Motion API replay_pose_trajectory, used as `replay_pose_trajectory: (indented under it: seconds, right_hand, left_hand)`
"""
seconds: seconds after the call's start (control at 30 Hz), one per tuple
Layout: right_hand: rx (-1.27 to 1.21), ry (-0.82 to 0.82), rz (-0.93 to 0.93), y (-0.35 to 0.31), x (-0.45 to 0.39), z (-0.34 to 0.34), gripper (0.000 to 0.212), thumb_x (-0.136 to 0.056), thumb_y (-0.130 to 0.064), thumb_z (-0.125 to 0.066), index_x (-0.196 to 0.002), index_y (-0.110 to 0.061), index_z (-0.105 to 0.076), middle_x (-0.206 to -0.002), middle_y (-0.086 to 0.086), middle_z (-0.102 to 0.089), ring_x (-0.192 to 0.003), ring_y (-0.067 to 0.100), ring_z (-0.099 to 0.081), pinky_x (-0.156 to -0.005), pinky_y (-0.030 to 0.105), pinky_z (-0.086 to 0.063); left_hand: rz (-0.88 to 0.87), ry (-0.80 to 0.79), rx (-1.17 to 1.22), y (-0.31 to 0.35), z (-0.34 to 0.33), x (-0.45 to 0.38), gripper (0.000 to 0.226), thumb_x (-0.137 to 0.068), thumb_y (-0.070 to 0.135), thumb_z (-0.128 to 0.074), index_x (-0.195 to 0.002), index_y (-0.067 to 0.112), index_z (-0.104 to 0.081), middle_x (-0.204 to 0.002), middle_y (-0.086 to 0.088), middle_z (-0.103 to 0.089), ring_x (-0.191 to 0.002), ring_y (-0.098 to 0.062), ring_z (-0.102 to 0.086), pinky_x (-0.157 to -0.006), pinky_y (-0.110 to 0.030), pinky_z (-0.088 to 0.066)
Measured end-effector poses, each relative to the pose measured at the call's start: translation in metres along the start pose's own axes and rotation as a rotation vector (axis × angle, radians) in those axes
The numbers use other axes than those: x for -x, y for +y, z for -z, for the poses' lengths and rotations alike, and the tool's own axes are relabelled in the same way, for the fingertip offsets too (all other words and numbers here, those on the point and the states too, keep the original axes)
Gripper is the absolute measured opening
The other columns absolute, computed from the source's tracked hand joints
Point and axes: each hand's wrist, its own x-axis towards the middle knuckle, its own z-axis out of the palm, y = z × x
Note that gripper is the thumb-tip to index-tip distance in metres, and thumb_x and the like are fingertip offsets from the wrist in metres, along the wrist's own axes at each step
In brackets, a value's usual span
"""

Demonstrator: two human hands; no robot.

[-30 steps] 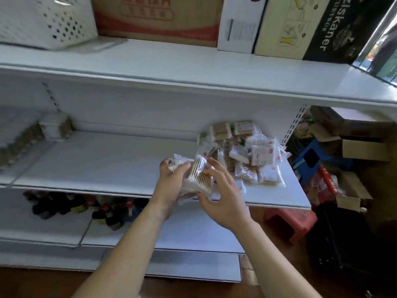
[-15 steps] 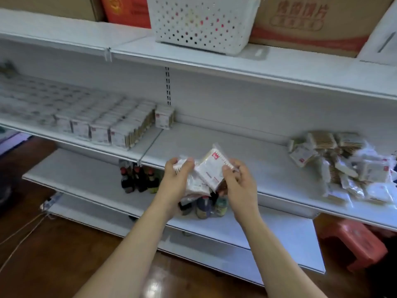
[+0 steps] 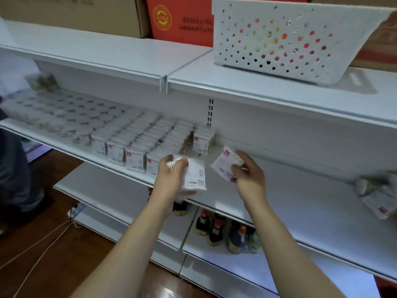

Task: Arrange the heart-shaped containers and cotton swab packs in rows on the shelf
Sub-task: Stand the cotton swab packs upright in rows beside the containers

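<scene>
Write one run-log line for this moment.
left hand: holds swab packs | right hand: pinches one pack | rows: on shelf

Blurred far rows of packs (image 3: 71,117), loose pile of packs (image 3: 378,196) cut by right edge.

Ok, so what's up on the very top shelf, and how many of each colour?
White basket: 1
Red box: 1
Brown cardboard boxes: 2, one at the left and one partly hidden behind the basket at the right
Total: 4 things in view
</scene>
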Motion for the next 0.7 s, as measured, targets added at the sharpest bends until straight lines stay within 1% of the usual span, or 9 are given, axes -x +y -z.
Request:
replay_pose_trajectory:
  seconds: [0.07,0.13,0.2,0.3,0.4,0.47,0.53,0.63,0.7]
  right_hand:
    - [0.261,-0.034,0.086,0.012,-0.027,-0.021,0.043,-0.092,-0.016,-0.057,-0.131,-0.033,-0.062,-0.112,0.001,-0.064,-0.100,0.020,-0.064,-0.088,0.031,-0.050]
    - [0.437,-0.065,0.228,0.020,-0.046,-0.042,0.043,-0.094,-0.013,-0.057,-0.134,-0.030,-0.060,-0.110,0.004,-0.057,-0.093,0.019,-0.059,-0.084,0.022,-0.041]
    - [0.464,-0.059,0.307,0.027,-0.059,-0.063,0.043,-0.094,-0.011,-0.058,-0.134,-0.027,-0.059,-0.111,0.004,-0.055,-0.087,0.018,-0.058,-0.081,0.022,-0.041]
    - [0.440,-0.013,0.282,0.037,-0.079,-0.094,0.044,-0.093,-0.010,-0.061,-0.135,-0.019,-0.054,-0.117,0.005,-0.061,-0.093,0.021,-0.062,-0.083,0.023,-0.045]
    - [0.507,0.047,0.273,0.044,-0.095,-0.117,0.040,-0.090,-0.007,-0.064,-0.129,-0.015,-0.058,-0.118,0.011,-0.059,-0.091,0.025,-0.062,-0.083,0.024,-0.044]
    - [0.534,0.093,0.278,0.051,-0.100,-0.126,0.040,-0.088,-0.005,-0.065,-0.127,-0.015,-0.061,-0.124,0.013,-0.052,-0.085,0.026,-0.062,-0.085,0.030,-0.050]
    - [0.540,0.144,0.225,0.058,-0.103,-0.133,0.044,-0.090,-0.010,-0.065,-0.132,-0.018,-0.057,-0.129,0.011,-0.053,-0.087,0.026,-0.064,-0.087,0.038,-0.054]
    - [0.557,0.191,0.107,0.061,-0.105,-0.141,0.054,-0.093,-0.022,-0.062,-0.144,-0.021,-0.044,-0.120,0.009,-0.066,-0.100,0.029,-0.065,-0.089,0.042,-0.054]
    - [0.596,0.222,0.091,0.062,-0.104,-0.146,0.052,-0.095,-0.023,-0.061,-0.144,-0.018,-0.044,-0.116,0.013,-0.067,-0.105,0.034,-0.063,-0.090,0.044,-0.053]
  left_hand:
    - [-0.017,0.020,0.000,0.014,0.010,-0.018,0.046,-0.097,0.030,-0.056,-0.138,0.027,-0.035,-0.111,-0.013,-0.063,-0.087,-0.026,-0.070,-0.059,-0.039,-0.061]
    - [-0.041,0.034,-0.005,0.026,0.018,-0.033,0.044,-0.097,0.027,-0.056,-0.136,0.023,-0.035,-0.108,-0.013,-0.064,-0.084,-0.025,-0.071,-0.064,-0.044,-0.062]
    - [-0.037,0.039,0.015,0.032,0.027,-0.048,0.041,-0.097,0.027,-0.056,-0.132,0.024,-0.035,-0.109,-0.011,-0.062,-0.088,-0.026,-0.070,-0.065,-0.046,-0.063]
    - [-0.023,0.018,0.013,0.039,0.037,-0.070,0.038,-0.098,0.029,-0.058,-0.130,0.029,-0.038,-0.111,-0.004,-0.057,-0.095,-0.024,-0.064,-0.063,-0.044,-0.063]
    - [-0.011,-0.010,0.004,0.046,0.048,-0.094,0.040,-0.098,0.029,-0.059,-0.134,0.024,-0.043,-0.115,-0.012,-0.059,-0.094,-0.026,-0.066,-0.061,-0.045,-0.062]
    - [-0.003,-0.046,0.016,0.047,0.054,-0.113,0.040,-0.097,0.029,-0.061,-0.133,0.022,-0.045,-0.118,-0.016,-0.059,-0.093,-0.029,-0.069,-0.065,-0.051,-0.062]
    - [0.013,-0.098,0.003,0.049,0.060,-0.129,0.038,-0.097,0.030,-0.061,-0.132,0.023,-0.046,-0.116,-0.016,-0.061,-0.092,-0.030,-0.070,-0.066,-0.050,-0.062]
    - [0.038,-0.195,-0.051,0.053,0.069,-0.151,0.037,-0.096,0.035,-0.062,-0.130,0.027,-0.047,-0.118,-0.015,-0.062,-0.096,-0.031,-0.069,-0.067,-0.045,-0.062]
    - [0.048,-0.232,-0.089,0.056,0.073,-0.163,0.037,-0.094,0.041,-0.063,-0.127,0.033,-0.047,-0.118,-0.011,-0.062,-0.096,-0.030,-0.069,-0.070,-0.043,-0.061]
